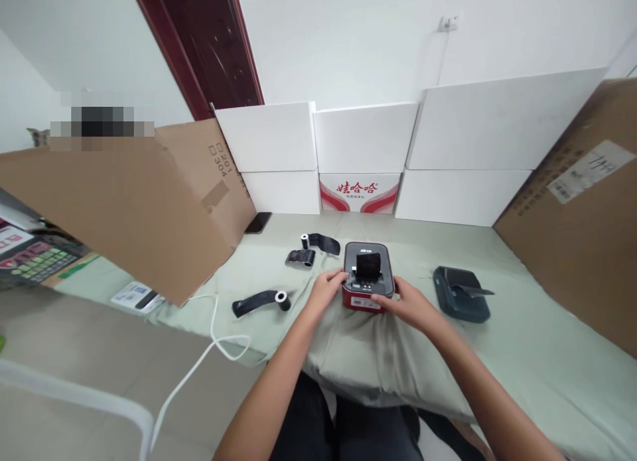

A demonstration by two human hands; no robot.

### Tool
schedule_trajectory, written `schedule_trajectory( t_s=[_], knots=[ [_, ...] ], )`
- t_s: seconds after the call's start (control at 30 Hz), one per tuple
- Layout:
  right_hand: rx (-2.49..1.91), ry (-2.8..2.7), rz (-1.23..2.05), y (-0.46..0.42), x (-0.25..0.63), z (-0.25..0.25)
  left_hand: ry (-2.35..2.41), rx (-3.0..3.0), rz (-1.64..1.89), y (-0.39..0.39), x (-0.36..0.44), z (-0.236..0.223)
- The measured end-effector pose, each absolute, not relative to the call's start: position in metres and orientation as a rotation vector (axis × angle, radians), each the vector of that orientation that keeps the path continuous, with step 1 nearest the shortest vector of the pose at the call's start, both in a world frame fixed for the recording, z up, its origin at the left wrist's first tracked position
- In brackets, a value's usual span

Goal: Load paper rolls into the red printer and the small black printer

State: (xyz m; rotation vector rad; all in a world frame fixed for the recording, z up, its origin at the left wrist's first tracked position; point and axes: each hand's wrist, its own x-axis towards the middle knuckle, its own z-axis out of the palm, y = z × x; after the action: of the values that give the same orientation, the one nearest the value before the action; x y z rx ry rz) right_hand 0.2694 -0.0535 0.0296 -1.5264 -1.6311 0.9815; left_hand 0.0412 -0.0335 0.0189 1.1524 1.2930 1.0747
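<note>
A small red printer (368, 275) with a dark grey top stands on a pale green cloth (522, 355). A black roll sits in its open top. My left hand (326, 290) grips the printer's left side with fingers curled. My right hand (405, 304) clasps its right front corner. Three black rolls lie on the cloth to the left: one near (261, 302), one further back (300, 257), one behind that (321, 243).
A dark printer (462, 292) with its lid open lies to the right. A phone (258, 222) rests near white boxes (365, 139) along the wall. Large cardboard sheets (129, 202) lean at left and right. A white cable (199, 365) trails off the cloth.
</note>
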Motion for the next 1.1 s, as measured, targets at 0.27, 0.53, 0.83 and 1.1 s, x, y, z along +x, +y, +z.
schedule_trajectory(
  t_s=[0.27,0.53,0.83,1.1],
  knots=[
    [-1.237,-0.879,1.248,0.029,0.247,0.038,1.074,0.739,1.16,-0.026,0.055,0.008],
    [-0.978,-0.614,1.157,0.058,0.236,-0.015,1.13,0.736,1.167,-0.027,0.057,0.012],
    [-0.949,-0.626,1.139,0.068,0.238,-0.029,1.215,1.159,1.239,-0.022,0.051,0.02],
    [-0.942,-0.581,1.182,0.072,0.24,-0.03,1.228,2.237,0.502,0.04,0.071,0.077]
  ],
)
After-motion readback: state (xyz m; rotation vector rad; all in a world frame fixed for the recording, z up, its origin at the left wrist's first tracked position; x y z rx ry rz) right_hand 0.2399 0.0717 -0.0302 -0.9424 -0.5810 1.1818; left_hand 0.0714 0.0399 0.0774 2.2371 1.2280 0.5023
